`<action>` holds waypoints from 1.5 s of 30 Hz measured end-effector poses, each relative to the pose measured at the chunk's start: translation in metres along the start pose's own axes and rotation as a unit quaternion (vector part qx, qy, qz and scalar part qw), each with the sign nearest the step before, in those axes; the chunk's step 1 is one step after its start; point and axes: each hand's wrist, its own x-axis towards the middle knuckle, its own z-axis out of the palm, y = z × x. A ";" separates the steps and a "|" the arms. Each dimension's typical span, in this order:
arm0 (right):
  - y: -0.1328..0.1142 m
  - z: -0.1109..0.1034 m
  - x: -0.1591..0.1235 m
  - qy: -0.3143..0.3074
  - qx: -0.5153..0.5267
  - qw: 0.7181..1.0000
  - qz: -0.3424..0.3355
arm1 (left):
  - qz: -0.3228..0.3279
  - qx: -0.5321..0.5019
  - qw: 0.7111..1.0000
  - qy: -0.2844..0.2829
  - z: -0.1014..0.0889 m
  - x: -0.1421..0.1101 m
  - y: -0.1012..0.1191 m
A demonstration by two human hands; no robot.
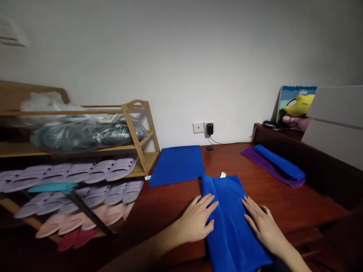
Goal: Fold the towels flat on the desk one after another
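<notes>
A blue towel [229,215] lies lengthwise on the reddish-brown table, its near end reaching the table's front edge. A small white tag [222,175] sticks out at its far edge. My left hand [197,217] rests on the towel's left side, fingers stretched out over a raised fold. On the opposite side, my right hand [261,223] lies with its fingers extended along the right edge. Both palms face down. Beyond my left hand, a second blue towel [178,166] is spread flat, close to the wall.
Folded blue cloth [279,162] lies over purple cloth [296,183] at the table's right. A slipper rack [141,151] stands left, near a turquoise-topped dark pole [87,209]. A black plug [210,129] sits in the wall, its cable trailing right along the table [224,156].
</notes>
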 end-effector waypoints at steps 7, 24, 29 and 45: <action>0.000 0.001 -0.001 -0.001 0.017 1.000 0.008 | -0.015 0.039 0.999 -0.025 -0.022 -0.028 -0.009; 0.001 0.007 -0.003 0.025 0.003 1.000 0.001 | -0.085 0.038 0.994 -0.057 0.004 -0.011 -0.001; 0.002 0.008 -0.003 0.021 0.005 1.000 0.006 | -0.103 0.056 0.989 -0.092 -0.017 -0.057 -0.030; 0.055 -0.004 -0.005 -0.045 -0.014 0.999 0.007 | -0.004 0.005 1.000 -0.002 -0.012 0.004 0.015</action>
